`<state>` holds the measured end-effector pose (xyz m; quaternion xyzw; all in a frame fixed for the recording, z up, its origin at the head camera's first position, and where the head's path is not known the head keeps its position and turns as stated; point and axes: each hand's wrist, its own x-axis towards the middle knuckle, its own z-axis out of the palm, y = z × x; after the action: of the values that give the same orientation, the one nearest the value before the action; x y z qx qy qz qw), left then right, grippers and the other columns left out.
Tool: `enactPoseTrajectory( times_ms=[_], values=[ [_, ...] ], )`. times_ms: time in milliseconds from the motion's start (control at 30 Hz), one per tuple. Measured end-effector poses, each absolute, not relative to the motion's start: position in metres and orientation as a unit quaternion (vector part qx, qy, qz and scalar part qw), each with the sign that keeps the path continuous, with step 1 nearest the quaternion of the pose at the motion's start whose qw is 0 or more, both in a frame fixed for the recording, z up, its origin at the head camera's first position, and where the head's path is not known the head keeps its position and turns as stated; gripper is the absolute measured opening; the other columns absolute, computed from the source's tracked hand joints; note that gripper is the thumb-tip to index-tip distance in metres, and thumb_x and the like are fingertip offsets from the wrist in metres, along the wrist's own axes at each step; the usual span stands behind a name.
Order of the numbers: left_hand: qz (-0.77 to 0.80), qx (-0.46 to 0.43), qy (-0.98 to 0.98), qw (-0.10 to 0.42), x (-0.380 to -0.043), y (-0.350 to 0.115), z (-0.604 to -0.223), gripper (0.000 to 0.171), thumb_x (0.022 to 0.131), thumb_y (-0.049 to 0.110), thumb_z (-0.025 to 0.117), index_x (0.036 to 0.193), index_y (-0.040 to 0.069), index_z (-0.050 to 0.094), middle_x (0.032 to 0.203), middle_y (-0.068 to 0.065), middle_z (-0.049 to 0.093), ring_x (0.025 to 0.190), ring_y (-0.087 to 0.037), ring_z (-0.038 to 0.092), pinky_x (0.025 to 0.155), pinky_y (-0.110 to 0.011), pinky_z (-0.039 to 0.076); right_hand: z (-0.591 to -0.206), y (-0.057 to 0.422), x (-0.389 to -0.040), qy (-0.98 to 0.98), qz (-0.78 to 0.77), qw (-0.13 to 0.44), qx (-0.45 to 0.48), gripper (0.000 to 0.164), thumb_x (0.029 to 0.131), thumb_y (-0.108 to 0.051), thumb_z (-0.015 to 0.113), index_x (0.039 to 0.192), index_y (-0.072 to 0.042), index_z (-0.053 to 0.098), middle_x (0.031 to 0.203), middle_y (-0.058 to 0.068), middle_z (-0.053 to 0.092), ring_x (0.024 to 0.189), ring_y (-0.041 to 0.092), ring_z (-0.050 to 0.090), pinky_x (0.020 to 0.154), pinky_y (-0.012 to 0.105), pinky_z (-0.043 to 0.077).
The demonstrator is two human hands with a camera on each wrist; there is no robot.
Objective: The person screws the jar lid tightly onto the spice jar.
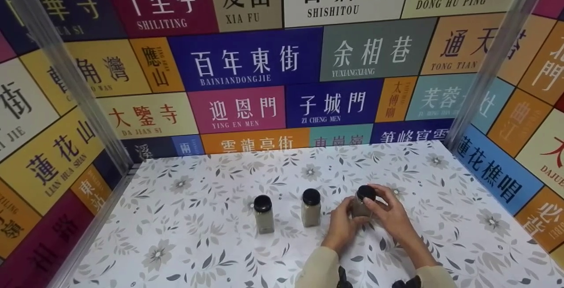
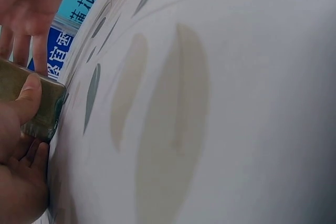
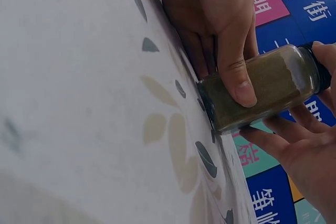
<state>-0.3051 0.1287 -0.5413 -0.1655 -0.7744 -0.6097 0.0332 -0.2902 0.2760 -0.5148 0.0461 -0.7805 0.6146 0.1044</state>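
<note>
A square glass spice jar (image 3: pixel 273 80) with brownish powder stands upright on the table. My left hand (image 1: pixel 343 224) grips its body low down, thumb pressed against the glass in the right wrist view. Around the jar's black cap (image 1: pixel 366 192), the thumb and fingers of my right hand (image 1: pixel 393 215) hold on from the other side. Farther left stand two similar jars, a middle jar (image 1: pixel 311 213) and a left jar (image 1: pixel 264 222), both upright with black caps and untouched.
A white table (image 1: pixel 211 252) with a grey floral print lies under the jars. Behind and beside it rise panels of colourful place-name signs (image 1: pixel 244 59). Clear upright posts (image 1: pixel 484 68) stand at the table's back corners.
</note>
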Motion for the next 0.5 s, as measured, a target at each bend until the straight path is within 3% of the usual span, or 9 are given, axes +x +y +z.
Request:
enactPoseTrajectory(
  times_ms=[133, 233, 367, 500],
  values=[
    [-0.612, -0.167, -0.773, 0.032, -0.3058, 0.1287, -0.5409, 0.045, 0.081, 0.006, 0.079, 0.123, 0.010, 0.063, 0.118, -0.010, 0.074, 0.114, -0.024, 0.069, 0.100, -0.031, 0.055, -0.5147, 0.2755, -0.2914, -0.784, 0.610, 0.111, 0.045, 0.044, 0.098, -0.013, 0.065, 0.139, -0.007, 0.051, 0.139, 0.015, 0.054, 0.112, -0.003, 0.060, 0.093, 0.009, 0.050],
    [-0.613, -0.166, -0.772, 0.028, -0.3059, 0.1282, -0.5404, 0.045, 0.082, 0.006, 0.078, 0.124, 0.010, 0.063, 0.118, -0.010, 0.074, 0.114, -0.023, 0.069, 0.101, -0.031, 0.055, -0.5142, 0.2755, -0.2915, -0.789, 0.603, 0.110, 0.046, 0.046, 0.098, -0.015, 0.064, 0.141, -0.007, 0.050, 0.142, 0.016, 0.053, 0.122, 0.014, 0.061, 0.094, 0.009, 0.049],
    [-0.608, -0.159, -0.778, 0.019, -0.3059, 0.1275, -0.5403, 0.045, 0.083, 0.009, 0.078, 0.125, 0.013, 0.063, 0.120, -0.006, 0.074, 0.114, -0.020, 0.068, 0.102, -0.030, 0.053, -0.5136, 0.2762, -0.2903, -0.795, 0.598, 0.091, 0.052, 0.051, 0.101, -0.017, 0.060, 0.149, -0.009, 0.044, 0.151, 0.021, 0.046, 0.134, 0.040, 0.052, 0.094, 0.008, 0.048],
    [-0.612, -0.150, -0.777, 0.010, -0.3055, 0.1272, -0.5406, 0.046, 0.082, 0.009, 0.078, 0.125, 0.014, 0.063, 0.122, -0.005, 0.073, 0.116, -0.018, 0.067, 0.105, -0.030, 0.052, -0.5131, 0.2763, -0.2891, -0.796, 0.598, 0.078, 0.053, 0.053, 0.101, -0.018, 0.059, 0.150, -0.007, 0.042, 0.156, 0.023, 0.040, 0.137, 0.045, 0.048, 0.094, 0.008, 0.048]
  ],
)
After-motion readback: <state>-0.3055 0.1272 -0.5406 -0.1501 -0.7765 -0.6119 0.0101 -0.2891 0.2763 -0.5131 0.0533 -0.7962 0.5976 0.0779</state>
